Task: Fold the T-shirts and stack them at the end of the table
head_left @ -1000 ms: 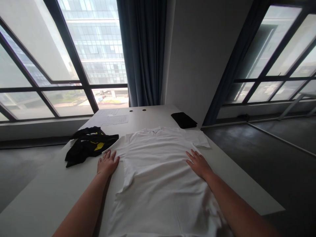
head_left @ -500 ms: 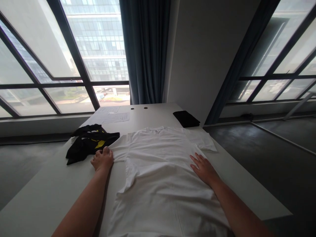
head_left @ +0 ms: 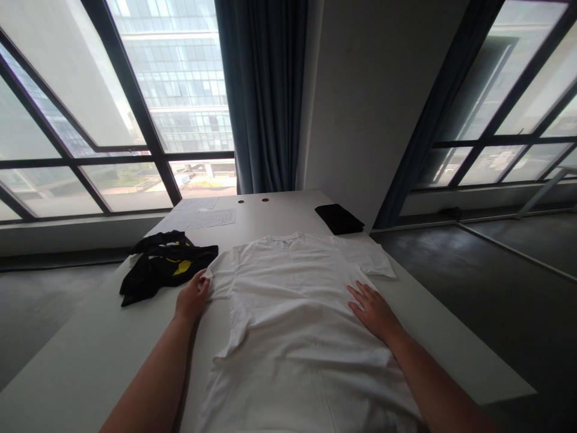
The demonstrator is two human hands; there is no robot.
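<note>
A white T-shirt [head_left: 297,300] lies spread on the white table [head_left: 433,325], its collar toward the far end and wrinkles across its body. At the edge of the left sleeve, my left hand [head_left: 193,296] is closed, pinching the hem between thumb and fingers. My right hand [head_left: 369,305] rests flat on the right side of the shirt body, fingers spread. The right sleeve lies beyond it on the table.
A crumpled black garment with yellow print [head_left: 166,267] lies just beyond my left hand. A folded black cloth [head_left: 339,219] sits at the back right. Printed papers [head_left: 211,218] lie at the far left, near two round holes in the tabletop.
My left hand has turned and now grips the sleeve edge, lifting its corner slightly. My right hand has stayed in place on the shirt.
</note>
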